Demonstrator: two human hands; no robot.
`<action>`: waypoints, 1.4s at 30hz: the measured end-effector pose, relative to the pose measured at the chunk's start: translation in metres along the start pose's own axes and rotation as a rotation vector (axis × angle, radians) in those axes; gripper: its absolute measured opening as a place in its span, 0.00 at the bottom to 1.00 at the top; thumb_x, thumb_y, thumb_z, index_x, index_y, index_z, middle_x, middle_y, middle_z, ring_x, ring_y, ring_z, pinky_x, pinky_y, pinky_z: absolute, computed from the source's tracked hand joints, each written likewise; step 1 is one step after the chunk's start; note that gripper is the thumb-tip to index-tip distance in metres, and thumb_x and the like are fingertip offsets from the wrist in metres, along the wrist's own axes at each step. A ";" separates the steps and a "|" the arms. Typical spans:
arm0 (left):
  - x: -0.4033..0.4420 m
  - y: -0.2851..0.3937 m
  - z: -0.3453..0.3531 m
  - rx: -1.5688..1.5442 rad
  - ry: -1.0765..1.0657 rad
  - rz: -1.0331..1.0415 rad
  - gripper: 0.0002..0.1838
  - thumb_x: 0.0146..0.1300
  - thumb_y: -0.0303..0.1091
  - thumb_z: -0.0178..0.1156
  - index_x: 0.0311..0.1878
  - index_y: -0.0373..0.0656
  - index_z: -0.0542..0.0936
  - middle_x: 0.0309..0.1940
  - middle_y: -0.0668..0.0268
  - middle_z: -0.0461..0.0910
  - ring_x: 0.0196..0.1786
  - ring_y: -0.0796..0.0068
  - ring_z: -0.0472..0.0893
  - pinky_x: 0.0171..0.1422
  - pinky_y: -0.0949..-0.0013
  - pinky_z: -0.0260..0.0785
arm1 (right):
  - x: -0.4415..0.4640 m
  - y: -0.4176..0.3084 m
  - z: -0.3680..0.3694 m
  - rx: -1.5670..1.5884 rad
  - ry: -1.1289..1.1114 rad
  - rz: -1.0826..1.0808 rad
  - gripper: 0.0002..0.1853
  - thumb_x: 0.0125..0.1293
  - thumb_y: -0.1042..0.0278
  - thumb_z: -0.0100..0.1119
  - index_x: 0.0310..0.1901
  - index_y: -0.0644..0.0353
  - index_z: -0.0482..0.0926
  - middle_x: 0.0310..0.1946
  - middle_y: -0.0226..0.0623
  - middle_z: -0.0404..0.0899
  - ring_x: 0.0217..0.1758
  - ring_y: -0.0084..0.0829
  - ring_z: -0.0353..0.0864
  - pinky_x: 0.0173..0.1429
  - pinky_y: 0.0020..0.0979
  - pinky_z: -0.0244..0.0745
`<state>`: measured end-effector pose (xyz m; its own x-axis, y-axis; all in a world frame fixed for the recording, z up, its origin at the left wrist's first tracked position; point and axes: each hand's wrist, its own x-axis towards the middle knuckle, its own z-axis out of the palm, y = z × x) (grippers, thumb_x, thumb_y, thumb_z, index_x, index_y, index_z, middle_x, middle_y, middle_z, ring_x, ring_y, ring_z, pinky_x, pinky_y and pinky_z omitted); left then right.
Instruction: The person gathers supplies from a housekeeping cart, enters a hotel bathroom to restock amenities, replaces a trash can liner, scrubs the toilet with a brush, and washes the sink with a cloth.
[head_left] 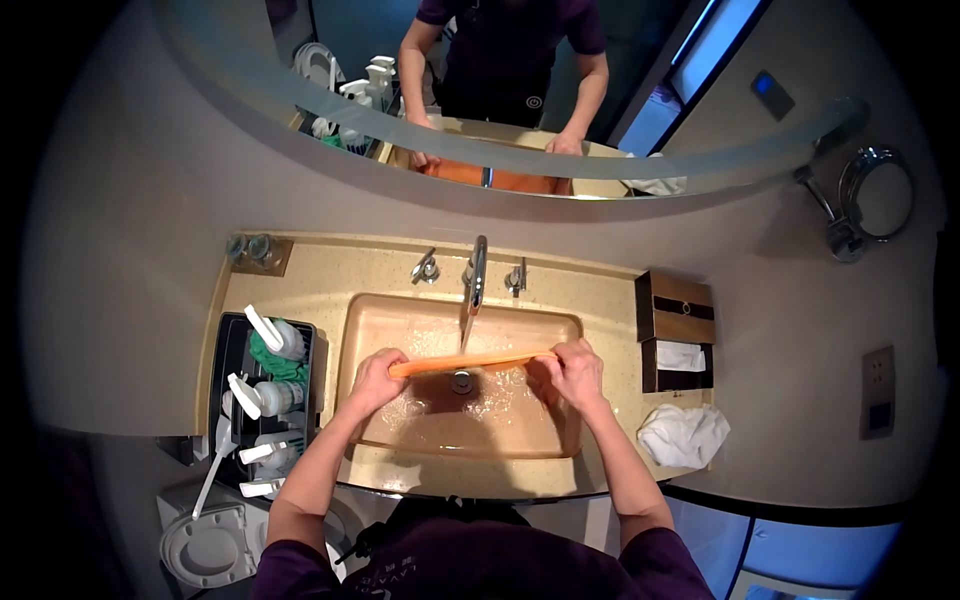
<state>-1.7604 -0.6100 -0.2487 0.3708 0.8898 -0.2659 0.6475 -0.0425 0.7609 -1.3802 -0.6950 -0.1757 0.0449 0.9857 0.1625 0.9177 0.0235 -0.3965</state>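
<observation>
An orange cloth [470,362] is stretched between my two hands above the basin. My left hand [378,378] is closed around its left end, and my right hand [572,374] grips the right end. Water runs from the chrome faucet [479,270] right behind the cloth's middle. Below lies the rectangular sink [352,340], wet and splashed, with a round metal drain [461,382] just in front of the cloth.
On the left stands a black caddy [226,345] of spray bottles with a green cloth [275,362]. Two glasses [261,247] sit at the back-left corner. To the right are a tissue box [678,362] and a crumpled white towel [684,435]. A mirror [640,110] hangs above.
</observation>
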 end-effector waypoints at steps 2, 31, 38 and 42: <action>-0.006 0.018 -0.008 0.168 0.156 0.249 0.15 0.51 0.27 0.68 0.45 0.44 0.81 0.43 0.57 0.81 0.52 0.52 0.80 0.59 0.55 0.73 | -0.003 -0.001 0.006 -0.048 0.076 0.027 0.17 0.59 0.52 0.70 0.35 0.60 0.83 0.32 0.42 0.80 0.44 0.47 0.79 0.47 0.43 0.78; 0.060 0.000 0.153 0.700 -0.025 0.259 0.37 0.63 0.47 0.63 0.71 0.40 0.67 0.75 0.50 0.59 0.80 0.54 0.54 0.81 0.37 0.38 | -0.062 -0.014 0.098 0.245 0.026 0.094 0.07 0.65 0.72 0.59 0.41 0.61 0.83 0.39 0.47 0.82 0.46 0.50 0.77 0.58 0.46 0.70; 0.033 -0.084 0.122 0.660 0.118 0.364 0.08 0.58 0.34 0.58 0.40 0.45 0.82 0.39 0.57 0.80 0.50 0.57 0.76 0.55 0.52 0.62 | -0.161 0.000 0.110 0.272 -0.074 0.228 0.07 0.67 0.70 0.55 0.33 0.63 0.79 0.28 0.51 0.79 0.35 0.54 0.78 0.41 0.48 0.73; 0.060 -0.024 0.104 0.624 -0.311 -0.217 0.19 0.54 0.47 0.66 0.43 0.44 0.87 0.46 0.51 0.86 0.52 0.58 0.84 0.64 0.48 0.66 | -0.174 -0.008 0.115 0.364 0.044 0.149 0.06 0.66 0.74 0.55 0.37 0.60 0.82 0.27 0.46 0.81 0.31 0.47 0.81 0.39 0.44 0.77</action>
<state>-1.6844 -0.6031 -0.3442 0.3028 0.7415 -0.5987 0.9525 -0.2132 0.2177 -1.4410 -0.8472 -0.3043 0.1910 0.9750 0.1139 0.7001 -0.0539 -0.7120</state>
